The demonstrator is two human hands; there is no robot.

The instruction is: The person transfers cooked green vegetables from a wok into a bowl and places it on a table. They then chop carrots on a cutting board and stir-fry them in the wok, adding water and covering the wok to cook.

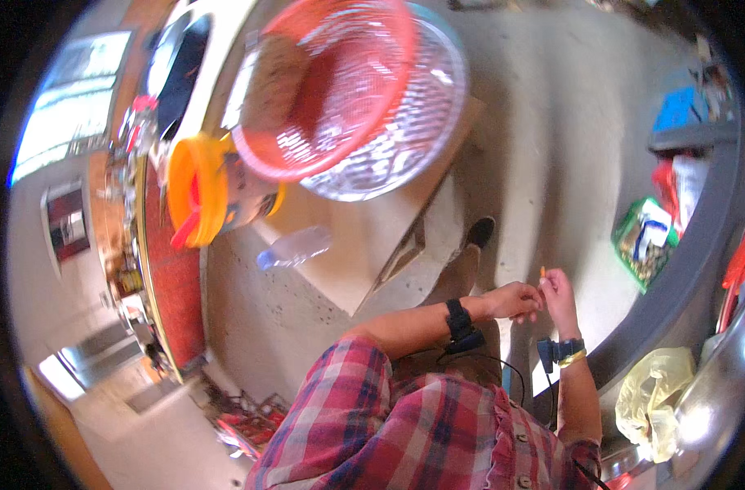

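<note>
Close together in front of my body are my left hand [515, 302] and my right hand [559, 300]. Fingertips of my right hand are pinched on a small orange piece [542, 272], too small to make out further. Beside it, my left hand has its fingers curled in toward the right fingers; whatever they hold, if anything, is hidden. Dark bands with small black boxes sit on both wrists, with cables running from them.
Leftward are a red plastic basket [254, 135], a metal colander [438, 106], a yellow bucket [199, 192] and a clear bottle [303, 247] near a pale board [340, 273]. At right, a dark curved ledge [699, 253] borders a green basket [640, 278] and a yellowish plastic bag [652, 392].
</note>
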